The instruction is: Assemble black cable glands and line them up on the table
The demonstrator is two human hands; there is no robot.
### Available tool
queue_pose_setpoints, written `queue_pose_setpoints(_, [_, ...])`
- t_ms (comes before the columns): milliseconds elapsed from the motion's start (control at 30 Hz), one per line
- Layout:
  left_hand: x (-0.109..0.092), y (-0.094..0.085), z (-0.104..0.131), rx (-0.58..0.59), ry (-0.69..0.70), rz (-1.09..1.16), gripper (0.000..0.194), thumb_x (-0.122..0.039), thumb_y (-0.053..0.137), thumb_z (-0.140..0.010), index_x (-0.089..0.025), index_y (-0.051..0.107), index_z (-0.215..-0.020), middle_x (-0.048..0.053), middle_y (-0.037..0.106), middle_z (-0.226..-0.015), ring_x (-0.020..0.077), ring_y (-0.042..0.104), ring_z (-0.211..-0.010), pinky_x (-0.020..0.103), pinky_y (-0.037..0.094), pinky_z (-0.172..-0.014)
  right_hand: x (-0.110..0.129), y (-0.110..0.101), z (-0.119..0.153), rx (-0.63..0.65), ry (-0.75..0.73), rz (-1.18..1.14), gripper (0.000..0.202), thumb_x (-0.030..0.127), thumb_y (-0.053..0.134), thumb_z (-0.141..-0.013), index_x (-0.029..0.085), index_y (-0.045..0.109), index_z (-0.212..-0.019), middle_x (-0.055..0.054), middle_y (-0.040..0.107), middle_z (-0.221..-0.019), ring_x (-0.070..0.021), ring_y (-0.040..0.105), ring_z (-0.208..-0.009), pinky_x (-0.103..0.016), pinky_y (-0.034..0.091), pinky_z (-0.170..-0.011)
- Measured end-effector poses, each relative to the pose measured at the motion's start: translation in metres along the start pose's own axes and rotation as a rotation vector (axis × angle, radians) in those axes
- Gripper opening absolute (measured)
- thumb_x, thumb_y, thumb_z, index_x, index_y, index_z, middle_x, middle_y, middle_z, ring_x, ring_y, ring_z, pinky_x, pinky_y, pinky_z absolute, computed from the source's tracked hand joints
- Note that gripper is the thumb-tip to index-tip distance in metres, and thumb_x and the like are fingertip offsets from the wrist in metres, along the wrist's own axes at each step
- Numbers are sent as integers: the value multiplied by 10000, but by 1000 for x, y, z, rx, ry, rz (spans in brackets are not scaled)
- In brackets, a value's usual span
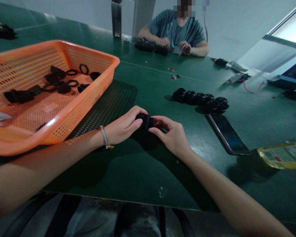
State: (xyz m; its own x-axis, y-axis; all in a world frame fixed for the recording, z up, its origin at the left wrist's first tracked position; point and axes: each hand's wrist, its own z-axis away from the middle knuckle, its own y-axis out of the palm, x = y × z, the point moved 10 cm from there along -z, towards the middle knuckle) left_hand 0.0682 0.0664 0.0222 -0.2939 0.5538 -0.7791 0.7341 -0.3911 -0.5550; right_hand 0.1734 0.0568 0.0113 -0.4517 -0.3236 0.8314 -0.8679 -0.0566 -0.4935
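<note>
Centre frame, left hand (123, 127) and right hand (174, 135) pinch a black cylindrical plastic fitting (146, 121); slack grip could drop it

A small black plastic-looking part (147, 121) sits to the right of the orange basket (86, 107), apart from it and level with the basket's nearer half. The part is short and stubby, roughly round in section, with a raised collar about its middle and a narrower end pointing away from the basket. It lies on its side, its length running roughly crosswise. The left fingers (137, 123) wrap the end nearer the basket and hide much of it; the right fingers (159, 133) pinch about the farther end. Its dark surface hides finer detail, and whether the collar is a separate ring cannot be told.
</note>
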Motion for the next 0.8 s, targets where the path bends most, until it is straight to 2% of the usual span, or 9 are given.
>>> queue_pose_setpoints(300, [3, -1, -2, -3, -11, 11, 248, -259, 330, -857, -137, 456, -1032, 72, 505, -964, 190, 496, -909, 349, 455, -829, 2, -1, 1, -14, -18, -80, 309, 267, 666, -716, 208, 569, -1003, 18, 639, -735, -145, 624, -682, -313, 518, -688])
queue_pose_setpoints(800, [1, -1, -1, -4, -13, 13, 240, -244, 333, -860, -132, 457, -1032, 78, 508, -952, 195, 495, -901, 349, 464, -805, 1, 0, 1, -2, 2, -57, 269, 209, 665, -702, 217, 577, -955, 34, 624, -701, -135, 614, -656, -296, 504, -664])
